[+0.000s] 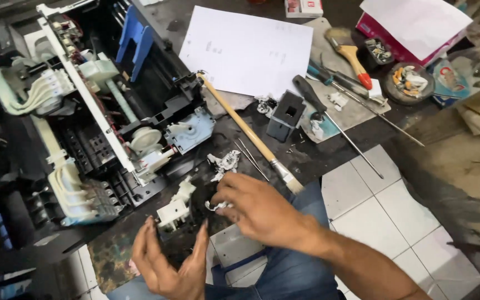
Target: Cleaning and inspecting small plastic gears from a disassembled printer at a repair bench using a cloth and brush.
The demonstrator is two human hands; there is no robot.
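My right hand [259, 211] reaches in from the lower right and pinches a small white plastic part [215, 206] between its fingertips. My left hand [169, 264] hovers low at the bottom, palm up and fingers spread, holding nothing. Between the hands sits a white plastic assembly [174, 206] on the dark stained board [112, 255]. Another small grey-white mechanism [224, 163] lies just above my right hand. An opened printer [93, 119] with white tubes, gears and a blue lever fills the left side.
A long wooden-handled paintbrush [248, 133] lies diagonally beside the printer. Screwdrivers [329, 114], a black square part [286, 115], a white paper sheet [245, 50], a second brush [351, 55] and small dishes of parts [412, 80] lie behind. White floor tiles [384, 205] show at right.
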